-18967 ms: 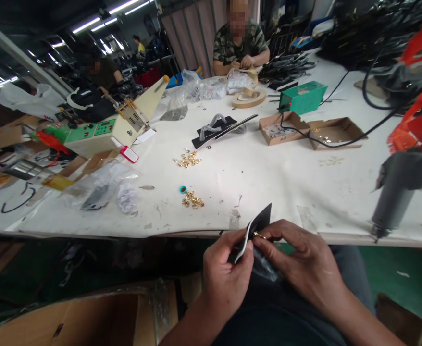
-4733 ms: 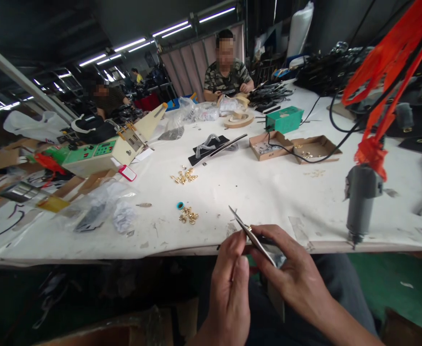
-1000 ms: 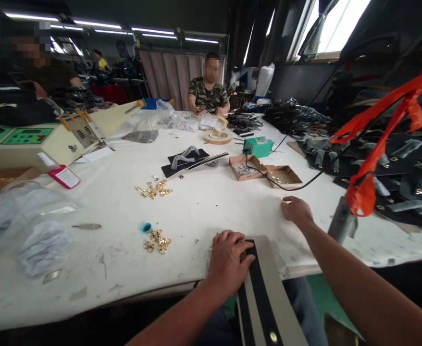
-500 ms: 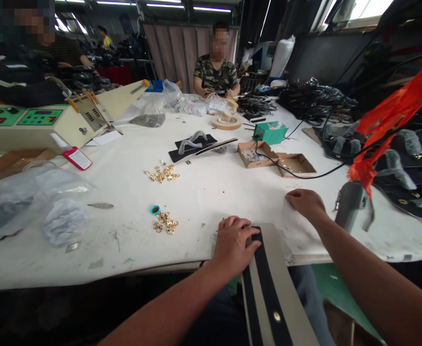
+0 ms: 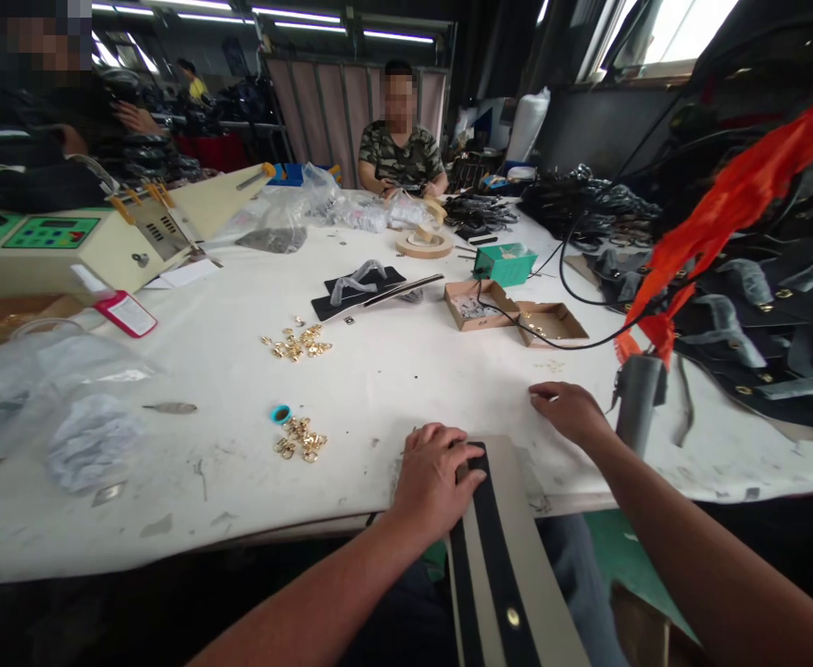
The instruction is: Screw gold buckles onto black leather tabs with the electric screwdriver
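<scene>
My left hand (image 5: 434, 477) rests over the far end of a long grey-beige panel (image 5: 510, 491), its fingers curled at the tip of a black strap (image 5: 490, 528) on that panel. The strap carries an oval gold fitting (image 5: 513, 617). The panel reaches from the table edge down over my lap. To the right, just above the white tabletop, my right hand (image 5: 568, 412) has thumb and forefinger pinched together; whatever is between them is too small to make out. Tiny gold pieces (image 5: 549, 367) lie just beyond its fingertips.
Gold hardware lies in two piles (image 5: 297, 345), the nearer beside a blue-rimmed cap (image 5: 281, 414). Two cardboard boxes (image 5: 552, 324) and a green device (image 5: 505, 264) stand farther back. A grey post (image 5: 639, 408) with orange cloth rises at right. A person (image 5: 399, 153) sits opposite.
The view has swung slightly to the right, so things appear farther left. My left hand stays on the panel end, and the right hand keeps its pinch near the tiny gold pieces.
</scene>
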A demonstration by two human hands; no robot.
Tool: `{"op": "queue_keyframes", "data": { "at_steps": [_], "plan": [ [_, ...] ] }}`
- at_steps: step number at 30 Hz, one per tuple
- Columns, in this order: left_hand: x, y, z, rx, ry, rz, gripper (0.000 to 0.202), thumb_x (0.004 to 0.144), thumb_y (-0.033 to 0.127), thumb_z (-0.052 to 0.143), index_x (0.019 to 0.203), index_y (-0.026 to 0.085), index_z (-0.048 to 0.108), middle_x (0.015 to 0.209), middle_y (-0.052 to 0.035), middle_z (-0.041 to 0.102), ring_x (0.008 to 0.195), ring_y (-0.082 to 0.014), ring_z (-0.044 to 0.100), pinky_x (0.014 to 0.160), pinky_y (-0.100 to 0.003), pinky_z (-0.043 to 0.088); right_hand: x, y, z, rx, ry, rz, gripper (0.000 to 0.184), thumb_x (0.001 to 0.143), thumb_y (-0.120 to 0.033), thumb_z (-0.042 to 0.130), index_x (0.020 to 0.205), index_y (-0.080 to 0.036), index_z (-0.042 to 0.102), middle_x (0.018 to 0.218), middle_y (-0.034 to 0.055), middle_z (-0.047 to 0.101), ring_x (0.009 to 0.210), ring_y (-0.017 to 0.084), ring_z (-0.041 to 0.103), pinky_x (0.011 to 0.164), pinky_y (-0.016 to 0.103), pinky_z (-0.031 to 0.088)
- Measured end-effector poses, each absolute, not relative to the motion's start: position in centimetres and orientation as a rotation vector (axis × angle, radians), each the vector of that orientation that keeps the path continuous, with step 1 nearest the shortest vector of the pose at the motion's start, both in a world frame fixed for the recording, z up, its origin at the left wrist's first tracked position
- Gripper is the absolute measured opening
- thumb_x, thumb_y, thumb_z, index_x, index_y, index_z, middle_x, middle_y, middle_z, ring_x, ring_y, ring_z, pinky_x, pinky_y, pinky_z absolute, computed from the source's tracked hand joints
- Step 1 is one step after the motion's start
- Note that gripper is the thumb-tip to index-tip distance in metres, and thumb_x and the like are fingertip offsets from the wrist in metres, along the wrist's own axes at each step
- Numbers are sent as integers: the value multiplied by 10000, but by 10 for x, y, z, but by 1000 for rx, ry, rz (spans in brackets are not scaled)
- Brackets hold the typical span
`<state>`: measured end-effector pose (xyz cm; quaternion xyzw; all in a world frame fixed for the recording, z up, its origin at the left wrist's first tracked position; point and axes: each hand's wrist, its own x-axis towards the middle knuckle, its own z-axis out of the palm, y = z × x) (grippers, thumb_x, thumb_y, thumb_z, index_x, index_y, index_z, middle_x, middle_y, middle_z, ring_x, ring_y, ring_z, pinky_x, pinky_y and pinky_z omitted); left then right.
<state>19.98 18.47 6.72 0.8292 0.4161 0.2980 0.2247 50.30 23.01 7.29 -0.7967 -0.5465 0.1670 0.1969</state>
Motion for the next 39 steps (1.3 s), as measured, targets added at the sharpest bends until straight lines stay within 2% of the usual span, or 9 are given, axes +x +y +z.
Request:
{"op": "queue_keyframes", "data": {
  "at_steps": [4,8,12,19,29,34,39],
  "plan": [
    [200,186,69,2283,1149,814,295,821,229,880,1086,337,807,1221,-22,751,1192,-292,597,1030,-511,444,503,229,74,-2241,-1469,464,366,877,-315,609,1181,-192,772,956,33,793,715,188,686,660,293,498],
    [199,186,68,2297,1132,832,287,824,229,873,1082,336,805,1209,-27,750,1179,-296,604,1021,-512,452,505,232,76,-2254,-1457,418,324,869,-288,629,1137,-179,777,932,42,785,795,203,697,748,298,505],
    [199,187,65,2299,1123,853,298,819,210,874,1081,331,801,1206,-21,750,1177,-292,604,1022,-507,450,507,231,77,-2261,-1475,386,305,882,-242,605,1116,-179,791,994,65,791,895,221,705,831,308,507],
    [200,186,68,2292,1134,844,288,822,221,874,1078,333,804,1211,-17,752,1181,-293,606,1023,-510,450,502,227,78,-2233,-1602,396,249,904,-330,647,1056,-224,814,1005,47,789,937,221,714,847,295,508],
    [199,186,69,2289,1144,812,297,826,235,878,1094,339,806,1223,-18,746,1192,-294,597,1033,-516,447,488,237,86,-2381,-1623,323,204,915,-354,637,904,-234,802,959,57,801,892,244,703,685,316,412],
    [199,186,69,2298,1142,821,298,826,237,879,1096,337,803,1222,-15,745,1187,-289,595,1029,-509,446,489,239,89,-2397,-1611,371,196,914,-366,658,974,-250,804,982,27,815,923,227,717,696,302,420],
    [199,185,69,2299,1134,830,286,833,236,872,1094,329,801,1222,-23,745,1189,-291,591,1032,-507,439,494,245,89,-2417,-1581,415,177,890,-352,677,931,-243,810,949,34,812,893,233,715,674,305,416]
  ]
}}
